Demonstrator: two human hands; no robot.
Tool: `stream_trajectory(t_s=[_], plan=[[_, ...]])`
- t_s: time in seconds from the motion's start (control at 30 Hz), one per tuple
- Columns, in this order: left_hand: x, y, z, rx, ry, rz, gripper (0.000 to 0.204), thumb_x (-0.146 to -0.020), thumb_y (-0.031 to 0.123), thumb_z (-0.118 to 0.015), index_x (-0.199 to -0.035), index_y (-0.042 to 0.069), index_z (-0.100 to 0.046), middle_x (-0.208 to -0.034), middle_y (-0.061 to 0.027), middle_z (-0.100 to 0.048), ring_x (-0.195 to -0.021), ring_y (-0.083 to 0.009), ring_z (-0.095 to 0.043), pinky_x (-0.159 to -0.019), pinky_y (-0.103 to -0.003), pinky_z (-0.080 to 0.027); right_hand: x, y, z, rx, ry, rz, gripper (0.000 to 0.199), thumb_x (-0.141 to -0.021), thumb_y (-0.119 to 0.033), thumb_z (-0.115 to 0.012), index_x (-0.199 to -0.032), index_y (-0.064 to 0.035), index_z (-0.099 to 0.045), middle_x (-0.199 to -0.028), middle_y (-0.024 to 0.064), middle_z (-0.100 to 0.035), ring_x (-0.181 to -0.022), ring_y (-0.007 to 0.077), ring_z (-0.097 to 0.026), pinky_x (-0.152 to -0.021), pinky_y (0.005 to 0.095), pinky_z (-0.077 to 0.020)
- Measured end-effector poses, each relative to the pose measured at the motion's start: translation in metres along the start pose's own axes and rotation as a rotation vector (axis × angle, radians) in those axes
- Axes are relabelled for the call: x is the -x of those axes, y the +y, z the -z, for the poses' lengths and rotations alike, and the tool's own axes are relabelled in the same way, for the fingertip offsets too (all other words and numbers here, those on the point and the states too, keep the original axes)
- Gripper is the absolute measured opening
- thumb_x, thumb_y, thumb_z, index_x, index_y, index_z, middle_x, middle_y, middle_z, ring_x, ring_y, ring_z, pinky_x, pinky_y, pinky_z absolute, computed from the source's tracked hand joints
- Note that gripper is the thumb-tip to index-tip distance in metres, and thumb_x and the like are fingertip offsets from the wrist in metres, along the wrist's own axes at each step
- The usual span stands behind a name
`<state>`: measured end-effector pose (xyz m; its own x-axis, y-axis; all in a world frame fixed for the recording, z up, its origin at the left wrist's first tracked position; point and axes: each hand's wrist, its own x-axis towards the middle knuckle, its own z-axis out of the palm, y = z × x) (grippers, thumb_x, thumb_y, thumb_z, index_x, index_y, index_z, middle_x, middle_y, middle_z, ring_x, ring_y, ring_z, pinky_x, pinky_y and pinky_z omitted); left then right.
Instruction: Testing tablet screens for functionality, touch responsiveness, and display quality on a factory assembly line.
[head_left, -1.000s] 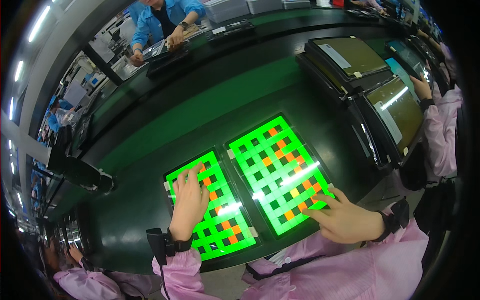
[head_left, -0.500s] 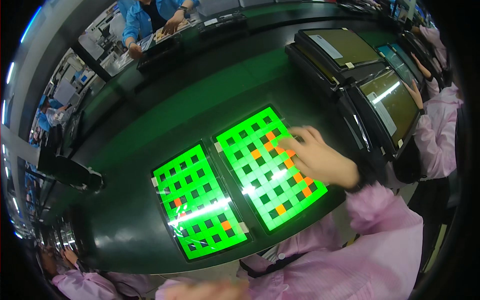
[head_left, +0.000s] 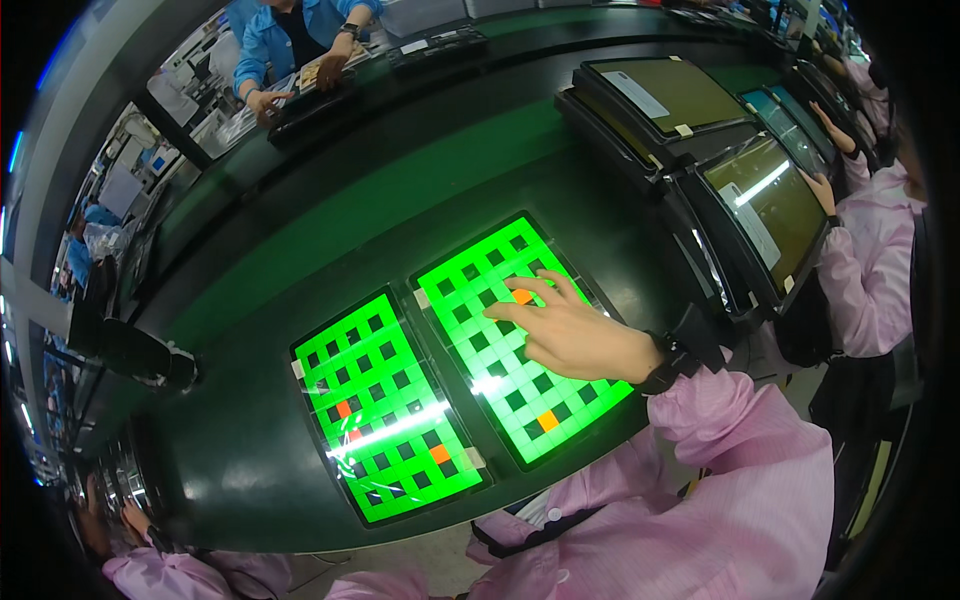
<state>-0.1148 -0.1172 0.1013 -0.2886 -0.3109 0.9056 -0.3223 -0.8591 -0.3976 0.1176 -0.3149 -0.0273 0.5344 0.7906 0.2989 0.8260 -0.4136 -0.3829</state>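
Two flat touch-screen panels lie side by side on a dark work table (head_left: 250,450), each lit with a bright green grid holding black squares. On the right panel (head_left: 480,345) my right hand (head_left: 575,335) is held with fingers apart, index and middle fingertips over the upper middle of the grid. Whether those fingertips touch the glass I cannot tell. Part of the grid is covered by the hand; an orange square shows at the fingers and another near the bottom. The left panel (head_left: 370,355) has a few orange-red squares and a bright glare streak. My left hand is out of sight; only a pink sleeve (head_left: 375,585) shows below.
Stacked dark panels (head_left: 680,95) and a tilted panel (head_left: 770,215) stand to the right, beside a co-worker in a pink smock (head_left: 870,250). Across the table, a person in blue (head_left: 265,55) handles parts. A black cylindrical object (head_left: 150,360) juts in at left.
My right hand has moved left across the right panel, its fingers now spread. The diagonal run of orange squares there no longer shows. My left hand, blurred at the bottom earlier, has left the view.
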Motion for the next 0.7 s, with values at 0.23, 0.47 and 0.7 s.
stream_trajectory(t_s=[0.23,0.47,0.7], plan=[[0.105,-0.013,0.092,0.261,-0.93,0.691,0.018,-0.07,-0.001,-0.05,-0.085,0.006,-0.056,-0.089,-0.0107,-0.061,-0.081,-0.0269,-0.057,-0.073,-0.037,-0.042,0.073,-0.004,0.039,0.068,-0.027,-0.214,0.042,-0.076,-0.005,-0.05,-0.118,-0.0025,-0.048,-0.104,0.0118,-0.058,-0.121,0.0328,-0.039,-0.104,0.0544,-0.0232],[0.101,0.03,0.028,0.074,-1.279,0.825,0.035,-0.072,-0.006,-0.055,-0.106,0.0,-0.051,-0.11,-0.0168,-0.058,-0.097,-0.0329,-0.053,-0.09,-0.041,-0.038,0.114,-0.042,0.037,0.08,-0.091,-0.287,0.052,-0.071,-0.009,-0.053,-0.123,-0.0034,-0.048,-0.087,0.0077,-0.061,-0.12,0.0285,-0.039,-0.105,0.0544,-0.0192],[0.117,0.014,0.03,-0.317,-1.262,1.104,0.041,-0.071,-0.006,-0.047,-0.111,0.0,-0.053,-0.109,-0.0135,-0.055,-0.108,-0.0331,-0.045,-0.094,-0.042,-0.031,0.09,-0.064,0.013,-0.023,-0.189,-0.133,0.053,-0.071,-0.008,-0.054,-0.124,-0.0088,-0.051,-0.111,0.0055,-0.057,-0.118,0.0292,-0.042,-0.105,0.0545,-0.0221]])
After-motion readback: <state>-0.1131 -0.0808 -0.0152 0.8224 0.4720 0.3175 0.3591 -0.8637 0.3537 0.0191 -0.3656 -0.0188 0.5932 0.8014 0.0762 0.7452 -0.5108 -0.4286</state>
